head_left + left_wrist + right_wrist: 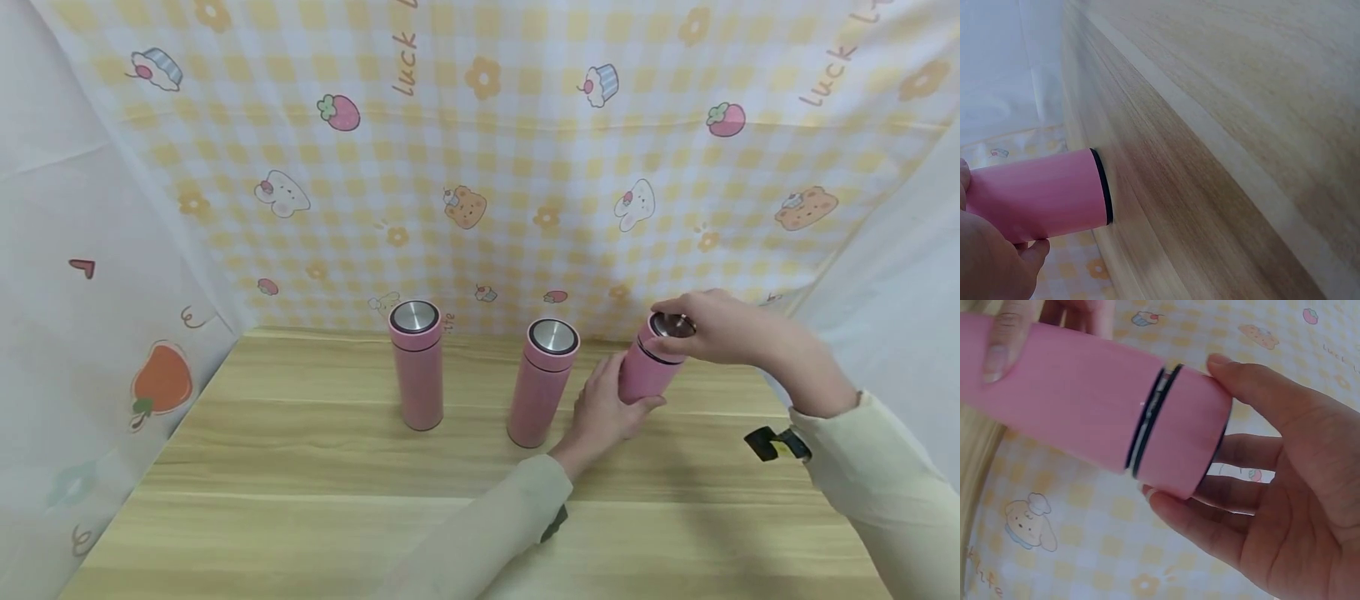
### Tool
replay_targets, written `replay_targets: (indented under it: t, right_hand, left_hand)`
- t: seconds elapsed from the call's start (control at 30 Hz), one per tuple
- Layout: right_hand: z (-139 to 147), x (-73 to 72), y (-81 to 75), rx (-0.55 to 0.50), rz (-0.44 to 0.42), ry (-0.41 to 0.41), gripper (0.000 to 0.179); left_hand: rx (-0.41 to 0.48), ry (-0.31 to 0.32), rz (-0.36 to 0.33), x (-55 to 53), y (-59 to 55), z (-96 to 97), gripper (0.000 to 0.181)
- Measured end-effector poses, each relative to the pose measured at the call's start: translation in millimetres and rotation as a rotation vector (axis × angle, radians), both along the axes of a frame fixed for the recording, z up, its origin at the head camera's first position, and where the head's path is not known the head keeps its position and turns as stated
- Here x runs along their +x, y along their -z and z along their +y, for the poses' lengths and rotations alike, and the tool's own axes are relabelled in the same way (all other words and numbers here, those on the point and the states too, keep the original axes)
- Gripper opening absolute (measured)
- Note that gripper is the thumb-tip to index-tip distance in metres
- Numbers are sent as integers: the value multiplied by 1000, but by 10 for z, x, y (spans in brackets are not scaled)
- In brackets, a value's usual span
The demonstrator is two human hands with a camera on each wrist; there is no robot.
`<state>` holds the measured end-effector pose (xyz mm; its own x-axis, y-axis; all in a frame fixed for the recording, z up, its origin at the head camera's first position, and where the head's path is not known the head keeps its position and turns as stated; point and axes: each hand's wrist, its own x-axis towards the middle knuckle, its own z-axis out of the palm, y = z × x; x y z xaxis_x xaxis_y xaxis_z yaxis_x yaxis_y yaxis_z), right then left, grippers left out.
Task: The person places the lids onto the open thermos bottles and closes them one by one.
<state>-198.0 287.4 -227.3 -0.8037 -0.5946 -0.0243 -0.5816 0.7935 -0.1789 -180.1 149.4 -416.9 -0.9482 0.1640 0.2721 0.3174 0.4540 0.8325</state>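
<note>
At the right of the head view, a pink thermos bottle [642, 377] leans slightly, between both hands. My left hand [603, 410] grips its body from the near left side. Fingers and thumb of my right hand [723, 329] hold the lid [1188, 432] at its rim, from above. Between lid and body, the right wrist view shows dark rings with a thin pale strip. In the left wrist view, the dark-edged base of the bottle [1041, 194] is right at the tabletop.
Two more pink thermos bottles stand upright to the left, a middle one [540, 387] and a left one [418, 371], both with silver-topped lids. The wooden table [315, 508] meets a yellow checked cloth [480, 150] at the back. White cloth [75, 333] hangs at the sides.
</note>
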Motion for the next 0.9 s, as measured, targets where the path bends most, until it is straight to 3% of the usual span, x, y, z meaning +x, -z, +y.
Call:
replay_targets:
  t: [0.1, 0.27, 0.4, 0.57, 0.9]
  right_hand:
    - [35, 19, 36, -6, 36, -2, 32]
    - [166, 45, 66, -112, 4, -54, 65]
    - [281, 54, 63, -223, -57, -130, 61]
    - [321, 61, 77, -206, -33, -179, 55]
    - [222, 118, 92, -129, 78, -113, 51]
  left_hand:
    - [6, 3, 5, -6, 4, -3, 70]
    - [18, 15, 18, -10, 14, -11, 69]
    - [22, 15, 21, -15, 26, -7, 71]
    - [23, 5, 19, -23, 33, 2, 71]
    - [1, 1, -12, -19, 34, 20, 71]
